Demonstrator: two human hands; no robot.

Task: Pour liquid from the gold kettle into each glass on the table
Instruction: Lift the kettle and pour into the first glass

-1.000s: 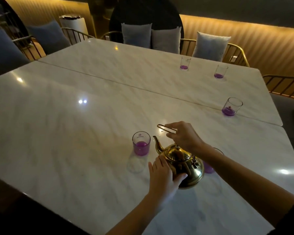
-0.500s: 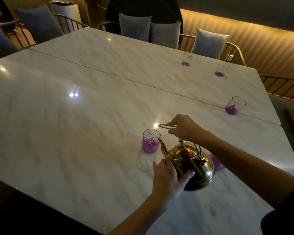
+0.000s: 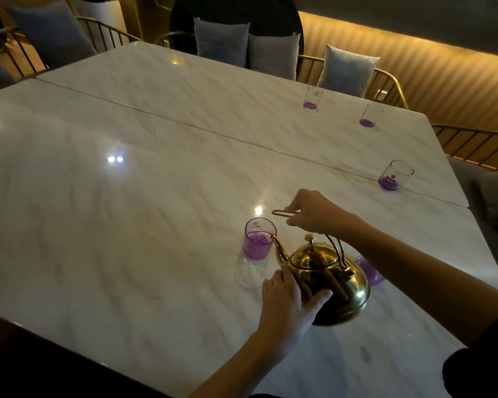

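The gold kettle (image 3: 328,277) hangs tilted over the marble table (image 3: 127,225), its spout tip resting at the rim of a near glass (image 3: 258,242) about half full of purple liquid. My right hand (image 3: 314,211) grips the kettle's wire handle from above. My left hand (image 3: 288,303) presses against the kettle's body on its near left side. Another glass with purple liquid (image 3: 370,270) stands partly hidden behind the kettle. Three more glasses with a little purple liquid stand farther off: one at the right (image 3: 394,176) and two at the back (image 3: 312,98) (image 3: 371,115).
A seam (image 3: 213,136) splits the tabletop into two slabs. Gold wire chairs with grey cushions (image 3: 345,70) line the far side and a railing (image 3: 477,145) runs at the right. The table's near edge (image 3: 98,366) drops into dark.
The kettle has tipped further forward and its spout has come up to the near glass's rim. The liquid in that glass stands higher. My view has shifted left and slightly closer.
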